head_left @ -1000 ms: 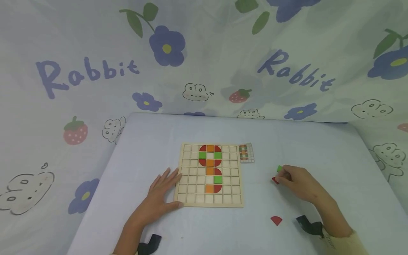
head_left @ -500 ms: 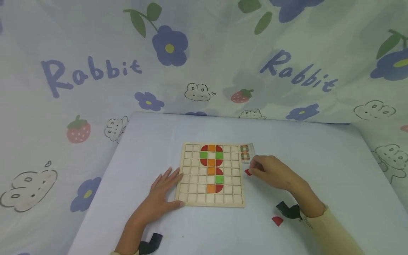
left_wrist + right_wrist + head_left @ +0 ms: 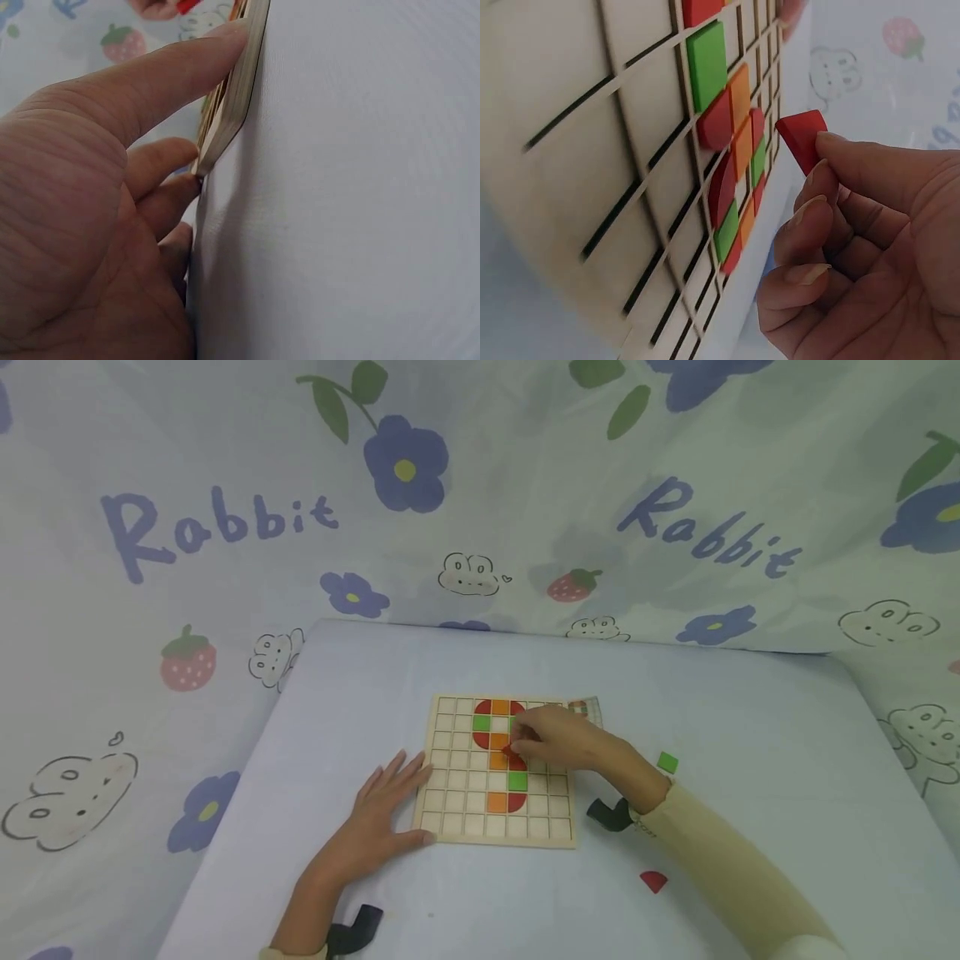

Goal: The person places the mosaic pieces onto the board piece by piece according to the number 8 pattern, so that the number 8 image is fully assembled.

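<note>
My right hand point(image 3: 566, 739) is over the upper middle of the wooden grid board point(image 3: 453, 802). Between thumb and forefinger it pinches a red quarter-round tile point(image 3: 802, 135), held clear of the board in the right wrist view. Red, orange and green tiles sit in the grid's middle columns, among them an orange square point(image 3: 497, 802) and a green square point(image 3: 517, 781). Part of that pattern is hidden behind the right hand. My left hand point(image 3: 367, 835) rests against the board's left side, fingers spread and thumb touching its near corner point(image 3: 225, 127).
A small pattern card point(image 3: 592, 708) lies beyond the board's right edge, partly covered by the right hand. On the white table to the right are a loose green square tile point(image 3: 667, 762) and a loose red quarter-round tile point(image 3: 654, 882). A printed cloth hangs behind.
The right hand has carried the red quarter-round tile leftward from the table to over the board, uncovering the loose green tile. The left hand stays at the board's side.
</note>
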Demonstrator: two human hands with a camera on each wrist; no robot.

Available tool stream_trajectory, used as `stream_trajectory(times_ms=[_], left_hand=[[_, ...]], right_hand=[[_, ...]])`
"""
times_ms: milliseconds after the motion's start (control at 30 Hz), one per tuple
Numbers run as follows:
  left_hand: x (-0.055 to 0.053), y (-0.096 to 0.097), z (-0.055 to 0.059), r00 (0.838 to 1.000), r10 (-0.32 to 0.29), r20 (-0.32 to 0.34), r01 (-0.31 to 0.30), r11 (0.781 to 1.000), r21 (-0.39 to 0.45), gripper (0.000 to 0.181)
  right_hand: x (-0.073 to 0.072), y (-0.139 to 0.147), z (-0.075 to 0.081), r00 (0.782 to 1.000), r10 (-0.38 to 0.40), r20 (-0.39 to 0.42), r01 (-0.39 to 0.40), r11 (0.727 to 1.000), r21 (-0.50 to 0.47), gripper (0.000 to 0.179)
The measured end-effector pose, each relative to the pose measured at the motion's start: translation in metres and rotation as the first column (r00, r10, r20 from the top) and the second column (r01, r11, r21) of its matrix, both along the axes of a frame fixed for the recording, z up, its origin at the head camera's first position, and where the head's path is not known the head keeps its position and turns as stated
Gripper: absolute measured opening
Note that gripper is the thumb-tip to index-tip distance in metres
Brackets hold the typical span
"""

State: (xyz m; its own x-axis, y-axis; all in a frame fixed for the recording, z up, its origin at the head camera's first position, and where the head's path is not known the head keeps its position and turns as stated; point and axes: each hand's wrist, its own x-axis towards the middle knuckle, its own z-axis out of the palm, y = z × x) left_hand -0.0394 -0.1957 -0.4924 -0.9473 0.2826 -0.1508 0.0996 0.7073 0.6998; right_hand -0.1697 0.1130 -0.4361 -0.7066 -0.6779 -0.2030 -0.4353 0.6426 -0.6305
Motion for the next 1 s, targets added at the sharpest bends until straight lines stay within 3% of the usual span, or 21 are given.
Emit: stream_trajectory(times_ms=[300, 500, 733, 1000], left_hand=[[0.001, -0.001, 0.001, 1.0, -0.024, -0.012, 0.024, 1.0, 0.017, 0.097], [0.0, 0.0, 0.001, 0.999, -0.04, -0.03, 0.041, 0.998, 0.041, 0.097], [-0.001, -0.002, -0.001, 0.998, -0.04, -0.038, 0.042, 0.998, 0.044, 0.097], [0.0, -0.004, -0.002, 0.999, -0.037, -0.029, 0.038, 0.998, 0.04, 0.098]], right_hand=[[-0.01, -0.042, -0.006, 0.991, 0.134, 0.003, -0.134, 0.99, 0.044, 0.011], [-0.011, -0.051, -0.01, 0.989, 0.149, -0.009, -0.147, 0.983, 0.107, 0.013], [-0.012, -0.055, -0.016, 0.982, 0.186, -0.019, -0.183, 0.977, 0.107, 0.015], [-0.006, -0.058, -0.018, 0.983, 0.173, -0.058, -0.165, 0.98, 0.115, 0.012]])
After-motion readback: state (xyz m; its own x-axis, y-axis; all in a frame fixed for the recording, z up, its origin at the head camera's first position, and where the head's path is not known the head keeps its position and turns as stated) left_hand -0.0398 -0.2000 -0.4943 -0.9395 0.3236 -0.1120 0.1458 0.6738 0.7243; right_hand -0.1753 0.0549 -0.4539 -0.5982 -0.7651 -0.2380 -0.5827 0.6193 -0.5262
